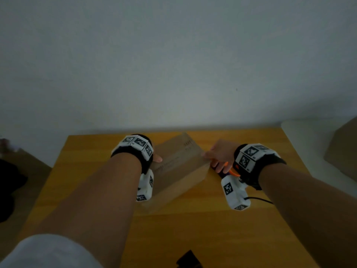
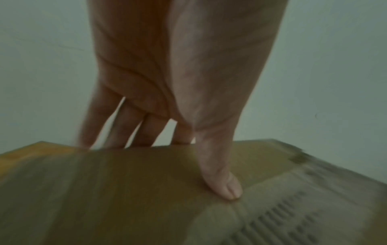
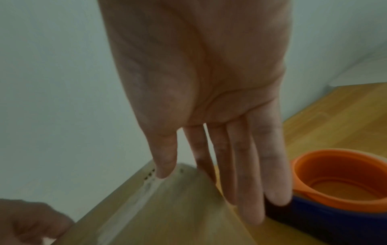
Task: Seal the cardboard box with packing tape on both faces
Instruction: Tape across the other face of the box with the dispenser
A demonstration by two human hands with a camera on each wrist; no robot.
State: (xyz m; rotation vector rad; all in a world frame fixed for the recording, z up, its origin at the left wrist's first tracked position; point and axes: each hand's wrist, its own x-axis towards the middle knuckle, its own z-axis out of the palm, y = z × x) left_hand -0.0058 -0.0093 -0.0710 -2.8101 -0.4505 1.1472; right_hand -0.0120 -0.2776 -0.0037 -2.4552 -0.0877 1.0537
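Note:
A brown cardboard box (image 1: 177, 167) lies skewed on the yellow wooden table (image 1: 193, 229), with printed text on its top face. My left hand (image 1: 157, 158) is at its left end: the thumb (image 2: 228, 187) presses on the top face and the straight fingers (image 2: 136, 132) reach down behind the far edge of the box (image 2: 125, 199). My right hand (image 1: 212, 157) lies flat against the right end, thumb (image 3: 165, 162) on top of the box (image 3: 167, 215). A pale strip of tape (image 3: 134, 202) runs along the top. The orange and blue tape dispenser (image 3: 339, 182) lies beside my right fingers.
The tape dispenser (image 1: 228, 168) sits on the table under my right palm. A black object (image 1: 190, 260) lies at the near table edge. Another cardboard box (image 1: 342, 151) stands on a white surface at right. A plain wall is close behind the table.

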